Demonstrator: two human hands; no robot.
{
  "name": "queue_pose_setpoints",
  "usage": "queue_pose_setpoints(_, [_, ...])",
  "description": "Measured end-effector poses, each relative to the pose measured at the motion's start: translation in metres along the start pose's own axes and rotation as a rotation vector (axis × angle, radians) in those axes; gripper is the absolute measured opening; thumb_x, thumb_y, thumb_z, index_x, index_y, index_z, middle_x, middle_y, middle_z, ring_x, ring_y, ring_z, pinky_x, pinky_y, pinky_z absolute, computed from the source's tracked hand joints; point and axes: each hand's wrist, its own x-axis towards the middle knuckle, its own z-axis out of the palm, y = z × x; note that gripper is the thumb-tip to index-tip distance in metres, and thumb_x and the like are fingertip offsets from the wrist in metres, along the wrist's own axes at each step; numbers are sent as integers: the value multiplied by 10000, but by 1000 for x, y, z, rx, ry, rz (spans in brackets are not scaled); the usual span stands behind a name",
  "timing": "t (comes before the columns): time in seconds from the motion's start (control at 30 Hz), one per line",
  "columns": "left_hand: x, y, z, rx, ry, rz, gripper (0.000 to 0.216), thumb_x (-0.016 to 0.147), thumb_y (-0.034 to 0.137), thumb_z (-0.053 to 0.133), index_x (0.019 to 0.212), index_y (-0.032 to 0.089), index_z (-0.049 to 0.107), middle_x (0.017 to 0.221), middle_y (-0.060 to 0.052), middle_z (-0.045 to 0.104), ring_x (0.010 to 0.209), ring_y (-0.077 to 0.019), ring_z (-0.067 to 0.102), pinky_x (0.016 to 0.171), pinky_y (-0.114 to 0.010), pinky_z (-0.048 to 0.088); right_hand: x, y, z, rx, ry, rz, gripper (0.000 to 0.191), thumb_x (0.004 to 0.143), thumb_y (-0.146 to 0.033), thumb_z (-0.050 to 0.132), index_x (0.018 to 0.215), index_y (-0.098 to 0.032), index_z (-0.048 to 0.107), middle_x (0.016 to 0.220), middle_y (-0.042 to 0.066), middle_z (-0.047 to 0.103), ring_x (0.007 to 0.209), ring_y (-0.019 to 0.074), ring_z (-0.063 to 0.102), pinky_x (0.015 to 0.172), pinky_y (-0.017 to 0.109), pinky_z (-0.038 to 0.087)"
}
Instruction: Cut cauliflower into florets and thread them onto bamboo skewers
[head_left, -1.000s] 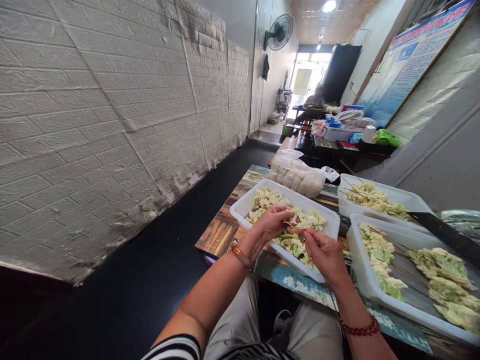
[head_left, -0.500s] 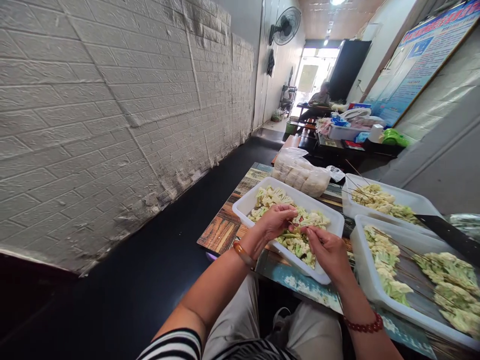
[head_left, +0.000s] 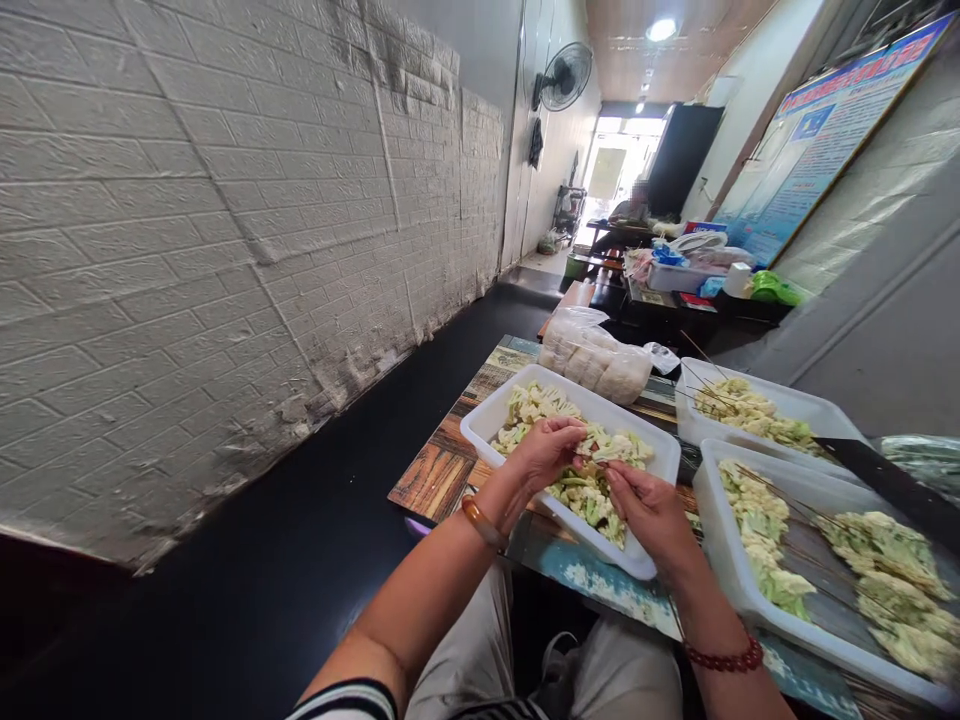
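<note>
Both of my hands are over a white plastic tub (head_left: 480, 440) of cut cauliflower florets (head_left: 536, 400). My left hand (head_left: 549, 452), with an amber bangle at the wrist, is closed with its fingertips around a small cauliflower floret, mostly hidden by the fingers. Just right of it, my right hand (head_left: 646, 508) pinches a thin brown skewer (head_left: 602, 464) between thumb and forefinger. The fingertips of the two hands are close together. A red bead bracelet circles the right wrist.
To the right, a front tub (head_left: 716, 560) and a back tub (head_left: 840, 415) hold skewered cauliflower. A plastic bag of pale, rounded items (head_left: 592, 355) lies behind on the wooden table (head_left: 435, 475). A brick-patterned wall stands left; a person (head_left: 631, 208) sits far back.
The camera view has tilted up slightly, so the room sits a little lower and to the left. Both hands stay together over the tub, with only small finger movement.
</note>
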Motion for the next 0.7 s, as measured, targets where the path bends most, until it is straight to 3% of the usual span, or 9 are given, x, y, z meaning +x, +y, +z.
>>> queue_pose_setpoints(0.27, [-1,2,0,-30,3,-9,244,576,251,761,677,107,591,596,-16,594,469,-68,505,416,-178,367,5,9,1,133,-65,7,335,863,-516,514,804,-197,601,517,-48,399,469,121,364,455,256,275])
queue_pose_setpoints(0.47, [1,0,-3,-29,-11,5,232,586,260,753,678,107,604,601,-20,601,475,-73,502,418,-188,362,6,11,-2,188,-115,8,341,860,-510,528,857,-178,609,539,-62,355,470,102,336,444,242,244])
queue_pose_setpoints(0.7, [-3,3,-1,-40,-37,-17,192,578,226,718,651,115,579,565,-7,571,474,-76,502,415,-185,348,5,2,-6,149,-137,11,409,837,-575,529,752,-180,589,519,-61,366,469,99,328,455,241,270])
